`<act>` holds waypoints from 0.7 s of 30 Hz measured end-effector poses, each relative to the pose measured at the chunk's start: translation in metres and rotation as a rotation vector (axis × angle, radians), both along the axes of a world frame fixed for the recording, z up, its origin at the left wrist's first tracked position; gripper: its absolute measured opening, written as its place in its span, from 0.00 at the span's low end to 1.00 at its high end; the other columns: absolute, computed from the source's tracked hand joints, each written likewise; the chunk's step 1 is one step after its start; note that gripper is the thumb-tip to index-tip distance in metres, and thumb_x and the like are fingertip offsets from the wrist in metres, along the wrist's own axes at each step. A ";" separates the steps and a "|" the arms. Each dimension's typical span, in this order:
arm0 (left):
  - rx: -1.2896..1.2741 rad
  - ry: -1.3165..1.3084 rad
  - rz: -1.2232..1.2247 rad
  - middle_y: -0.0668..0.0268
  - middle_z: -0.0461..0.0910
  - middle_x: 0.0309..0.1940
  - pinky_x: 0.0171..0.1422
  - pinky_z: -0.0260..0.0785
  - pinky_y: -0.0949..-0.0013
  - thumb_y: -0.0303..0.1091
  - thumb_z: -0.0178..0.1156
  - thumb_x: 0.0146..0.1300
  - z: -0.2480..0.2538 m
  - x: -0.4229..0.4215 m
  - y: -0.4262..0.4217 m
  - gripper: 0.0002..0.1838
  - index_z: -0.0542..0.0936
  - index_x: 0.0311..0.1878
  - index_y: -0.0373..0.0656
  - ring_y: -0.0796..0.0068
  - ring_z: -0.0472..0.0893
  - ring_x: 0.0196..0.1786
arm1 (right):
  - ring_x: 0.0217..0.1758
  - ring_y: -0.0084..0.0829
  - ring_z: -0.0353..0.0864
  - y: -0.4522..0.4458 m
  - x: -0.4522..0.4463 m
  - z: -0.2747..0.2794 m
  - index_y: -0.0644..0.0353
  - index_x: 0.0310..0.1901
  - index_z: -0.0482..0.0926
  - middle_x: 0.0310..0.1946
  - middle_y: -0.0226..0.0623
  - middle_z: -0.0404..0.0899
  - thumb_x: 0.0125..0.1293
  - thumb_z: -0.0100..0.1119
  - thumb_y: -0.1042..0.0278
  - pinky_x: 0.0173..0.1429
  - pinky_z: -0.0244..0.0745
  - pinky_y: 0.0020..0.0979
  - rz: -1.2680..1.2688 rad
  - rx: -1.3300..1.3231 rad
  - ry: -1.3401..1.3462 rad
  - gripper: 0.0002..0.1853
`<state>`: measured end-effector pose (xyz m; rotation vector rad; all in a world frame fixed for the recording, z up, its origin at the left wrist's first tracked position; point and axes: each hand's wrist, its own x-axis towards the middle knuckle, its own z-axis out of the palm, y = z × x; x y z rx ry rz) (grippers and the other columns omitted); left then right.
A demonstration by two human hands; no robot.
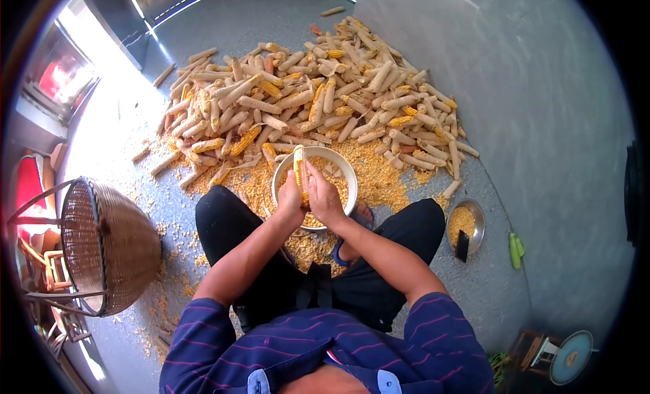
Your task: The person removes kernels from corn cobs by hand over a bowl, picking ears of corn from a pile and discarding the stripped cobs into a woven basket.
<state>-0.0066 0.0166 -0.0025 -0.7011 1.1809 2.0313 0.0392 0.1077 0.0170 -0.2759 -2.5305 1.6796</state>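
A corn cob (299, 165), with yellow kernels on its left side and a pale stripe on its right, stands nearly upright between my hands. My left hand (290, 199) is wrapped round its lower left part. My right hand (323, 196) presses on its right side with the fingers closed. Both hands are over a white-rimmed basin (349, 178) holding loose kernels and some pale pieces. The cob's lower end is hidden by my hands.
A large heap of cobs (271, 102) lies beyond the basin, with loose kernels (379, 174) around it. A wicker basket (128, 248) lies tipped at left. At right are a metal bowl (479, 221) with kernels and a dark object, and green vegetables (516, 250).
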 end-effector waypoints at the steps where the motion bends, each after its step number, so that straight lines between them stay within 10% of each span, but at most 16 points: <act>1: 0.003 -0.019 0.011 0.63 0.76 0.46 0.52 0.72 0.56 0.57 0.39 0.74 0.002 -0.001 0.000 0.24 0.71 0.57 0.49 0.64 0.77 0.48 | 0.52 0.51 0.79 0.002 -0.001 -0.006 0.67 0.67 0.61 0.50 0.61 0.76 0.73 0.43 0.59 0.52 0.73 0.40 -0.004 -0.003 0.002 0.26; 6: 0.015 -0.004 -0.093 0.61 0.76 0.47 0.54 0.72 0.55 0.57 0.39 0.74 0.004 -0.003 -0.004 0.24 0.70 0.58 0.48 0.63 0.77 0.49 | 0.53 0.29 0.75 0.001 0.000 -0.015 0.65 0.67 0.62 0.54 0.45 0.75 0.75 0.44 0.59 0.58 0.70 0.29 -0.108 -0.463 0.004 0.25; 10: 0.104 -0.006 0.016 0.59 0.75 0.44 0.55 0.71 0.55 0.56 0.38 0.74 -0.014 -0.007 -0.002 0.25 0.70 0.57 0.45 0.61 0.76 0.48 | 0.64 0.45 0.72 -0.007 0.009 -0.009 0.65 0.66 0.63 0.61 0.55 0.70 0.74 0.45 0.54 0.63 0.68 0.35 0.019 0.002 0.171 0.27; 18: 0.109 0.007 -0.136 0.70 0.77 0.30 0.22 0.65 0.72 0.55 0.39 0.74 0.009 -0.010 -0.015 0.20 0.73 0.46 0.53 0.76 0.76 0.25 | 0.55 0.31 0.77 0.003 0.003 -0.009 0.64 0.67 0.64 0.58 0.50 0.73 0.76 0.41 0.58 0.59 0.70 0.30 -0.023 -0.156 -0.034 0.24; 21: 0.073 0.091 -0.199 0.70 0.76 0.26 0.17 0.61 0.75 0.54 0.38 0.74 0.035 -0.003 -0.004 0.21 0.73 0.43 0.50 0.77 0.74 0.19 | 0.56 0.30 0.76 0.013 -0.012 -0.009 0.63 0.69 0.57 0.55 0.43 0.73 0.77 0.40 0.57 0.61 0.70 0.30 -0.098 -0.919 0.061 0.26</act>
